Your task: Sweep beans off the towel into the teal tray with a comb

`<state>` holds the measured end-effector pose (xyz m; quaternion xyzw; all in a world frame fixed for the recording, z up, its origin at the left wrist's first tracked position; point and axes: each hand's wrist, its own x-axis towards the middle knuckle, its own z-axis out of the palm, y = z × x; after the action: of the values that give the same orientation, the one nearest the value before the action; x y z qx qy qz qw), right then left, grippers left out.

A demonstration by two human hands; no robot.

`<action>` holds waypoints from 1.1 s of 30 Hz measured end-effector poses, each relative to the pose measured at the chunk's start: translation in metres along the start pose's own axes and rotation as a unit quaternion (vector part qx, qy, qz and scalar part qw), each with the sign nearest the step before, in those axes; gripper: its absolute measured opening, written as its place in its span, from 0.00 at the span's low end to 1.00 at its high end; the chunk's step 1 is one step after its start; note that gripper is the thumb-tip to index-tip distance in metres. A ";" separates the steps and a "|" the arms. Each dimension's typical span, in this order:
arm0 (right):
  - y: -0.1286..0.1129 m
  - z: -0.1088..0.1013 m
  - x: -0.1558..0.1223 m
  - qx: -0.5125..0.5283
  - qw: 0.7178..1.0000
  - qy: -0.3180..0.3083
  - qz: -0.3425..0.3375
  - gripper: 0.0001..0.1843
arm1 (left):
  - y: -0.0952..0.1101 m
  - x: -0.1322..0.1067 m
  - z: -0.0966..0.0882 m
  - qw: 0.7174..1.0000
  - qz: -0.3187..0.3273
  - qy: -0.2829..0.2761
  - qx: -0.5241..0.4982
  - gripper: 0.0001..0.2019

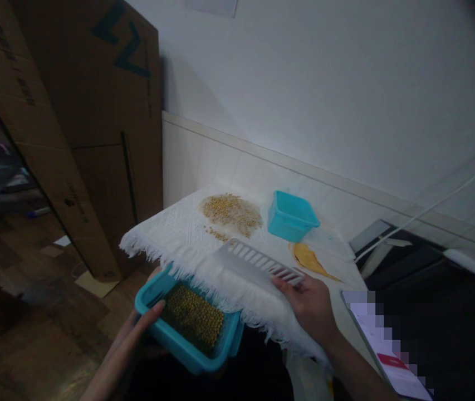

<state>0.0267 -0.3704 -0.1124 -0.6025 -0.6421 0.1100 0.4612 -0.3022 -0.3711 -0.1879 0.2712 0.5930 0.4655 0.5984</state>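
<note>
My left hand (142,326) grips a blue plastic basket (181,341) by its left side, thumb over the rim. Inside lie yellow soybeans (207,314) and small dark green beans (179,314). The basket is held just below the table's front edge, partly under the cloth's fringe. In my right hand (312,303) is a flat, pale plastic scraper (243,262) with a row of slots along one edge, held over the cloth. Beyond its far end, a pile of soybeans mixed with pale grains (231,214) is spread on the white fringed tablecloth (170,225).
A second blue container (291,220) stands near the wall, with a dry yellow leaf (310,259) in front of it. A tall cardboard box (91,111) stands to the left. On the right are a phone-like device (383,345) and a white cable (429,206).
</note>
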 end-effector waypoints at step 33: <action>-0.008 0.008 -0.009 -0.012 0.998 -0.045 -0.050 0.13 | 0.000 0.011 -0.011 0.998 -0.049 -0.031 -0.024 0.47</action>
<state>0.0142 -0.3768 -0.1147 -0.5696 -0.6928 0.1054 0.4295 -0.3146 -0.3643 -0.1947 0.2415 0.5757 0.4413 0.6446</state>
